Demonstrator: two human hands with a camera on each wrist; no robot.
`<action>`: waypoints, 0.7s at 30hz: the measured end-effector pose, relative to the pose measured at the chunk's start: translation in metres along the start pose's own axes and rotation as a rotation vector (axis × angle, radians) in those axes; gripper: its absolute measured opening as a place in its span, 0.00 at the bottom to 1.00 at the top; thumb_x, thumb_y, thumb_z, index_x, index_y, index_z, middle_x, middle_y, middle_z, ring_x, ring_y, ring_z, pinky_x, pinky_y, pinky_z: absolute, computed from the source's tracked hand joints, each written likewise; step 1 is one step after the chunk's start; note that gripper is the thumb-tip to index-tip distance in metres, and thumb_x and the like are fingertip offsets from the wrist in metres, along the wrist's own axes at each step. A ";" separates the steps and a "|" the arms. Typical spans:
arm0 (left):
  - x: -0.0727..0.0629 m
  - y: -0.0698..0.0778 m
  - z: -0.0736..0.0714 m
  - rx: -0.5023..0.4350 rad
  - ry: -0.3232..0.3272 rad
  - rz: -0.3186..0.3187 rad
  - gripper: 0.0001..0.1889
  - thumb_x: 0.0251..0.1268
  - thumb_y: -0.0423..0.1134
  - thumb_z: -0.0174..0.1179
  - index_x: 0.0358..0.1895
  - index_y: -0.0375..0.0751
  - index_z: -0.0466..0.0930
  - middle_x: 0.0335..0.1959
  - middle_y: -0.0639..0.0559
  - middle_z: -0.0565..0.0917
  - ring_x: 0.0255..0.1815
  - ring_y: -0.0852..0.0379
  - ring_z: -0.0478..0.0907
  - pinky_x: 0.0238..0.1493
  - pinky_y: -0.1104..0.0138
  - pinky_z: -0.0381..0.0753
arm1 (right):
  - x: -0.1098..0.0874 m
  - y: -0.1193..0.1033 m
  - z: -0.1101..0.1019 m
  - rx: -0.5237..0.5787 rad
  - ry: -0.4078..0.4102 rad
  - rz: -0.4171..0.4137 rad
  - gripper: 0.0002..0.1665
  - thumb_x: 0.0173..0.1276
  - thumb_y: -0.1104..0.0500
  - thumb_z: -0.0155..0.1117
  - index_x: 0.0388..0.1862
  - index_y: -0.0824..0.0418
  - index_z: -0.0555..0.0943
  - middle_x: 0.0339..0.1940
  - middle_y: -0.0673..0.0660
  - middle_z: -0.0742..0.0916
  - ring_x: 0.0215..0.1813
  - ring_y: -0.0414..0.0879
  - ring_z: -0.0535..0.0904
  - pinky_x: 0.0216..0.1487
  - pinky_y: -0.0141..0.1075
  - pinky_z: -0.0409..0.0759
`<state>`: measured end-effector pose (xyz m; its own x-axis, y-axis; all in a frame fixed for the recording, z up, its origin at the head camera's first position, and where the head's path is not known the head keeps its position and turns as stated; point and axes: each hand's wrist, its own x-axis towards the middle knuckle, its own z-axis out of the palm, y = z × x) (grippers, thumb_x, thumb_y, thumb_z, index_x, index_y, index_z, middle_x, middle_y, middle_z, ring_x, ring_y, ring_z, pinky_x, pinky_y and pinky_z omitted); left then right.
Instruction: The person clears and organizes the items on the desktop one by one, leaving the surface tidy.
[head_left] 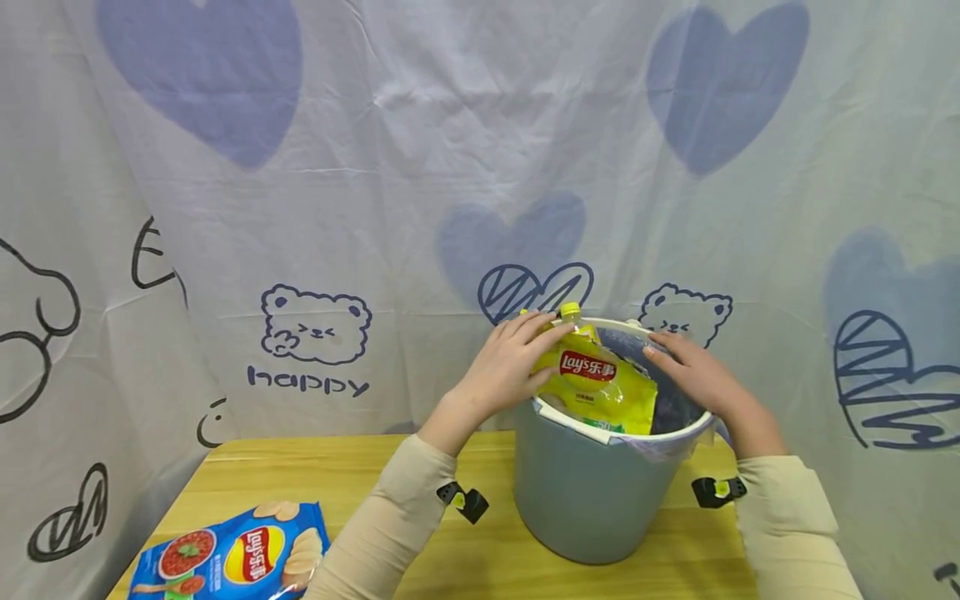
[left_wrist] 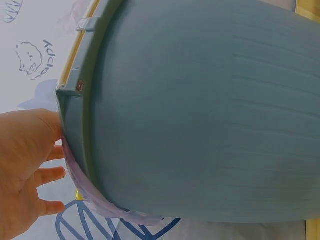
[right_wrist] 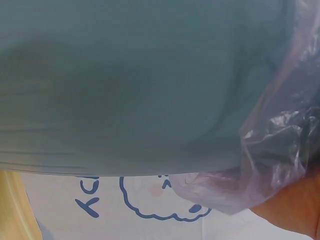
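A grey trash bin (head_left: 592, 500) with a white rim and a thin plastic liner (right_wrist: 275, 145) stands on the table. Inside it, leaning up toward the rim, is a yellow Lay's chip bag (head_left: 607, 396). Over the left side of the rim reaches my left hand (head_left: 517, 362), fingers extended and overlapping the bag's upper left part. My right hand (head_left: 697, 379) lies across the right side of the rim, fingers loosely stretched inward, close to the bag's upper edge. In the right wrist view, only part of that hand shows behind the liner.
A yellow-capped bottle (head_left: 571, 312) pokes up at the bin's back rim, behind the chip bag. On the wooden table (head_left: 495, 558), a blue Lay's chip bag (head_left: 232, 554) lies at the front left, partly covered by my left sleeve. A printed white curtain (head_left: 405, 250) hangs behind the table.
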<state>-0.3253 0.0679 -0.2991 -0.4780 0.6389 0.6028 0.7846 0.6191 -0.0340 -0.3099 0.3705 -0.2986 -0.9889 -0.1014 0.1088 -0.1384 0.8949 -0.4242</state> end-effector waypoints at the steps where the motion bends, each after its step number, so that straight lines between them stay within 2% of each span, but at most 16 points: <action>1: -0.001 0.000 -0.001 0.000 0.004 0.000 0.31 0.66 0.45 0.62 0.72 0.51 0.64 0.73 0.46 0.67 0.75 0.43 0.62 0.72 0.49 0.64 | 0.000 0.000 0.000 -0.005 0.003 0.000 0.44 0.76 0.34 0.37 0.77 0.64 0.55 0.77 0.73 0.55 0.76 0.74 0.47 0.71 0.69 0.47; 9: -0.010 -0.001 -0.004 -0.002 0.059 0.001 0.32 0.65 0.45 0.63 0.72 0.52 0.65 0.71 0.45 0.70 0.73 0.44 0.64 0.70 0.48 0.67 | 0.000 0.001 0.000 -0.021 0.018 0.023 0.39 0.79 0.41 0.36 0.77 0.65 0.54 0.76 0.73 0.58 0.75 0.73 0.50 0.71 0.68 0.50; 16: -0.018 -0.003 -0.006 0.027 0.089 -0.015 0.32 0.63 0.46 0.65 0.70 0.51 0.67 0.70 0.45 0.70 0.72 0.43 0.65 0.69 0.47 0.68 | -0.002 -0.001 -0.002 0.066 0.008 0.138 0.48 0.75 0.31 0.22 0.79 0.64 0.48 0.78 0.73 0.53 0.76 0.74 0.47 0.72 0.68 0.47; 21: -0.025 -0.005 -0.008 0.030 0.112 -0.024 0.30 0.63 0.46 0.65 0.69 0.51 0.69 0.69 0.45 0.71 0.72 0.44 0.66 0.69 0.47 0.68 | -0.002 -0.002 -0.001 0.100 0.017 0.151 0.51 0.72 0.27 0.20 0.79 0.62 0.46 0.78 0.71 0.53 0.76 0.74 0.47 0.72 0.68 0.47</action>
<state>-0.3147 0.0452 -0.3077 -0.4484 0.5699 0.6886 0.7605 0.6481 -0.0412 -0.3074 0.3689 -0.2968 -0.9979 0.0388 0.0524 0.0056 0.8519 -0.5236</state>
